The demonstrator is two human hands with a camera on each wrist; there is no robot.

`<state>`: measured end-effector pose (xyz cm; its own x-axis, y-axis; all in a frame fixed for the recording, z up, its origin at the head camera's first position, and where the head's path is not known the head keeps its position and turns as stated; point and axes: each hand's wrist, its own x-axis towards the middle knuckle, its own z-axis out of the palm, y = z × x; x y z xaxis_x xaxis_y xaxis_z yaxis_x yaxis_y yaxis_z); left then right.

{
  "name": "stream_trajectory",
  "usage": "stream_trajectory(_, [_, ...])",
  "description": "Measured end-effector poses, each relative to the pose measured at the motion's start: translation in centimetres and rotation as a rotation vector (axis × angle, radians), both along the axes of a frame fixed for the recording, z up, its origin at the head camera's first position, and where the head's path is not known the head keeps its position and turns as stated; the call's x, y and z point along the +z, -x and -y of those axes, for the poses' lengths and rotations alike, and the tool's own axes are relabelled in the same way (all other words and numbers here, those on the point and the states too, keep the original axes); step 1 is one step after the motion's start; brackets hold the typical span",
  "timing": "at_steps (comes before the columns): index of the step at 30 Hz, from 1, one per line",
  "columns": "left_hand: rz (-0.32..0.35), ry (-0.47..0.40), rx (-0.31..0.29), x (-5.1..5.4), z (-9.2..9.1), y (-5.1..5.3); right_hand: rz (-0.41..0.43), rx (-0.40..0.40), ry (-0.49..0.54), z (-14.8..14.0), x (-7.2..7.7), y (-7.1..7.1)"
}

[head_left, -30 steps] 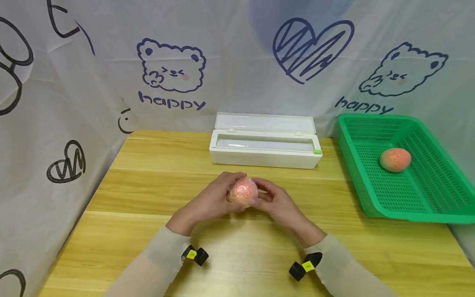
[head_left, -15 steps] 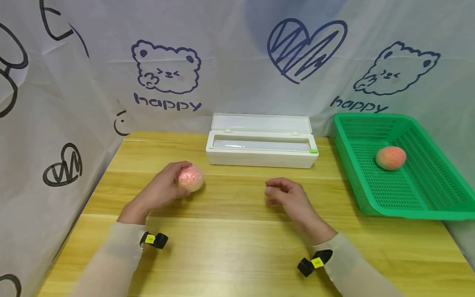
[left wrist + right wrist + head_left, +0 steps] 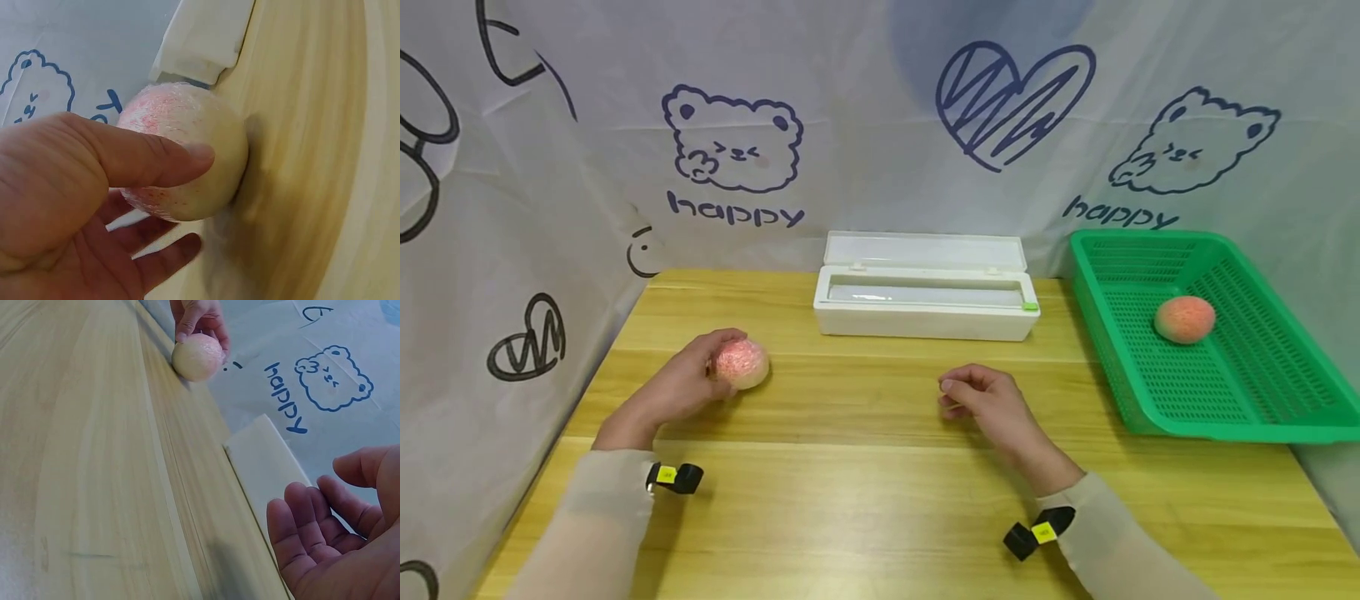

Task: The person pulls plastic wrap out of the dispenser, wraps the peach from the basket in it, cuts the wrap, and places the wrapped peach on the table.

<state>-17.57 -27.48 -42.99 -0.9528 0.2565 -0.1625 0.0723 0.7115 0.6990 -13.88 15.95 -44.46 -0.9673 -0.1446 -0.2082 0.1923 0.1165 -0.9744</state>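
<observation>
On the left of the table my left hand [image 3: 688, 377] grips a pink and cream peach [image 3: 742, 364], thumb on one side and fingers round the other. In the left wrist view the peach [image 3: 187, 150] has a shiny, creased clear film over it and sits at or just above the wood; I cannot tell if it touches. My right hand [image 3: 988, 408] hovers over the table right of centre, fingers loosely curled with nothing in them. A second peach [image 3: 1184, 320] lies in the green basket [image 3: 1138, 408], far from both hands.
A long white cling film box [image 3: 925, 323] stands at the back of the wooden table [image 3: 850, 508], its lid [image 3: 925, 250] raised and a film roll [image 3: 925, 295] inside. Behind and to the left hangs a white cloth [image 3: 865, 125] with drawings.
My left hand has carried the film-covered peach from the middle to the left of the table. The right hand has let go of it and drawn a little to the right.
</observation>
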Motion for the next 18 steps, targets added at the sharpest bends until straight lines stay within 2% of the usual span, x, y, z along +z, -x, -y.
stream_trajectory(9, [-0.015, 0.04, 0.012, 0.5, -0.1, 0.1, -0.004, -0.005, 0.012, -0.2, 0.1, -0.1])
stream_trajectory(14, [-0.007, 0.054, 0.051, 0.3, -0.8, 0.3, -0.008, -0.008, 0.01, -0.2, 0.2, 0.0])
stream_trajectory(18, [-0.041, 0.083, 0.073, 0.1, -0.6, 0.2, -0.008, 0.0, 0.015, 0.0, 0.3, 0.1])
